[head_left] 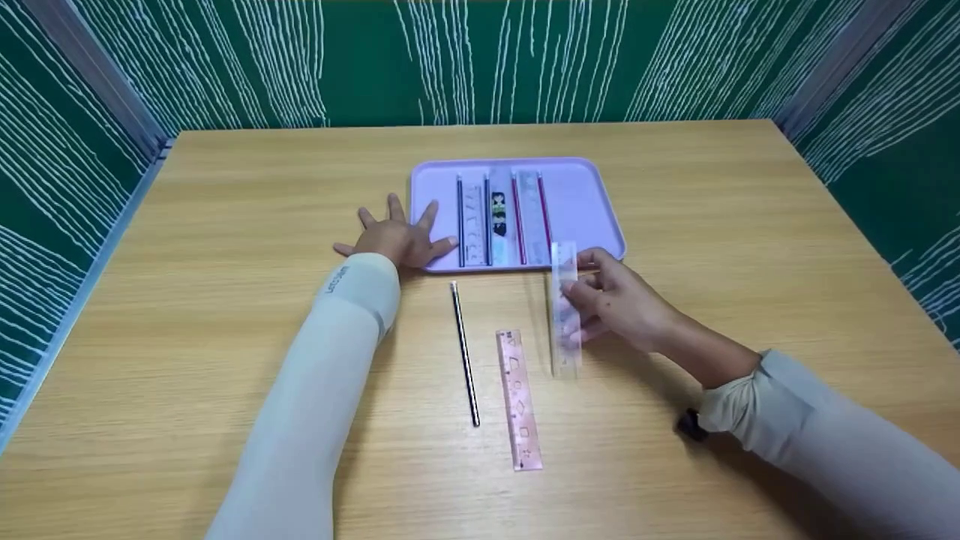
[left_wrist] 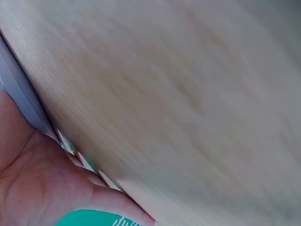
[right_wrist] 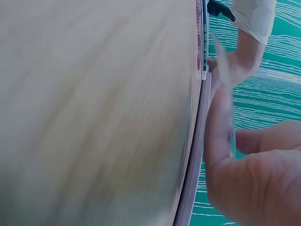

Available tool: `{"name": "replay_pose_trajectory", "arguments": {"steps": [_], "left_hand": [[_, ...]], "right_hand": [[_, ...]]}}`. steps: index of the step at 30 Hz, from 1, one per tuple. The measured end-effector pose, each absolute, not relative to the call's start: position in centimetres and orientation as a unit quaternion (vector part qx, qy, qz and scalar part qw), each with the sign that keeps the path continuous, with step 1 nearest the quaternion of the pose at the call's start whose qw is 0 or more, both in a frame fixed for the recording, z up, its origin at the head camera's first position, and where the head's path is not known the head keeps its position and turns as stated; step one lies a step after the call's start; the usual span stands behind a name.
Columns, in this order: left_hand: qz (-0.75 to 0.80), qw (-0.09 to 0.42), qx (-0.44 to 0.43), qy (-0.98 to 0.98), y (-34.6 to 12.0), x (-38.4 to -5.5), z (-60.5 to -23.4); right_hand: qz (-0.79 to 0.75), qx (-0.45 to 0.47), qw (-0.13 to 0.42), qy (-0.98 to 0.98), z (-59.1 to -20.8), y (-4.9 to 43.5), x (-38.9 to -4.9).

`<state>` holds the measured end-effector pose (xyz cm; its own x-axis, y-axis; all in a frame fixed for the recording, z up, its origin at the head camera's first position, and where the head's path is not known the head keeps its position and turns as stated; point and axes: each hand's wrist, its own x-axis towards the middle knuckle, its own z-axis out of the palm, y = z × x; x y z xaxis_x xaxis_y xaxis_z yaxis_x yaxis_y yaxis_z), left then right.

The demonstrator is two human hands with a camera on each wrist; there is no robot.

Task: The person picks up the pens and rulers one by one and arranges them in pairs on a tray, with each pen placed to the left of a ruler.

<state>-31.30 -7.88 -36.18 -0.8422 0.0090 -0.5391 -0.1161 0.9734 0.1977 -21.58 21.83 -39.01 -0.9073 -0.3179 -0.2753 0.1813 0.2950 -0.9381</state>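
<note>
Between the thumb and fingers of my right hand (head_left: 619, 304) is a clear ruler (head_left: 564, 300), held above the table just in front of the tray. The right wrist view shows this ruler (right_wrist: 223, 63) edge-on and blurred. My left hand (head_left: 397, 238) rests with spread fingers at the left edge of the purple tray (head_left: 589, 210), its thumb over the rim. On the tray, dark pencils (head_left: 460, 225), red pencils (head_left: 519, 225) and rulers (head_left: 473, 225) lie side by side, one ruler bearing a dark cartoon print (head_left: 499, 214).
A black-and-white striped pencil (head_left: 465, 360) lies on the table (head_left: 262, 337) in front of the tray. To its right lies a pink ruler (head_left: 520, 409) with cut-out shapes. Green walls (head_left: 360, 60) with white streaks stand behind and at both sides.
</note>
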Motion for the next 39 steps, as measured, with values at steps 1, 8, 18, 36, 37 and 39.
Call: {"name": "replay_pose_trajectory", "arguments": {"steps": [1,8,18,36,37,39], "left_hand": [[0.111,0.282,-0.028,0.953,-7.9,-31.4,-36.2],[0.116,0.278,-0.032,0.953,-7.8,-31.2,-36.2],[0.116,0.273,-0.027,0.955,-7.9,-31.1,-36.3],[0.115,0.274,-0.03,0.954,-7.9,-31.2,-36.2],[0.115,0.274,-0.029,0.954,-7.9,-31.3,-36.3],[0.114,0.272,-0.026,0.955,-7.9,-31.3,-36.3]], "right_hand": [[-0.596,-0.043,0.213,0.773,-39.0,21.9,-21.6],[-0.612,-0.006,0.241,0.753,-38.9,22.3,-21.9],[-0.624,-0.019,0.263,0.735,-39.2,23.0,-22.5],[-0.629,-0.017,0.253,0.735,-38.7,23.8,-24.9],[-0.63,-0.015,0.253,0.734,-38.7,23.9,-25.1],[-0.631,-0.011,0.252,0.734,-38.5,24.0,-25.4]]}}
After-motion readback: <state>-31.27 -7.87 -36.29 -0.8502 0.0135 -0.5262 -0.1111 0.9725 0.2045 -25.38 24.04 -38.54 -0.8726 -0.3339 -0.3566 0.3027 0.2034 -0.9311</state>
